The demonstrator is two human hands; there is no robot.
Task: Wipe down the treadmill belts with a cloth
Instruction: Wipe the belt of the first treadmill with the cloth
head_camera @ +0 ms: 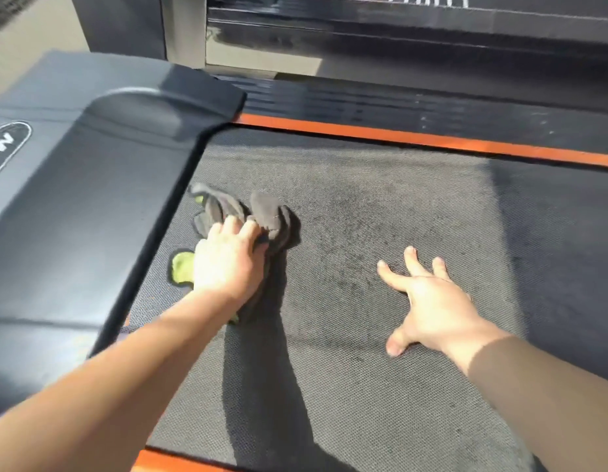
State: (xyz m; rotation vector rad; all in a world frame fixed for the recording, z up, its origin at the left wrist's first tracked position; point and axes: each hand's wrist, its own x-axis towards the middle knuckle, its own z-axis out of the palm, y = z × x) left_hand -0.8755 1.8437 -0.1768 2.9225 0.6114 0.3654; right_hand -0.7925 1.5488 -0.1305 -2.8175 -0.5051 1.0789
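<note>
While the left hand (227, 264) clutched the cloth (268, 214), weight on the splayed right hand (432, 308) might have rolled the belt (364, 403).

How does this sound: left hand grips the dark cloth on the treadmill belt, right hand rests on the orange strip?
Not quite. The head view shows the left hand gripping the dark cloth on the belt, but the right hand rests on the belt, not the orange strip.

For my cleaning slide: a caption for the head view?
Left hand grips a dark cloth on the treadmill belt; right hand rests spread beside it.
</note>
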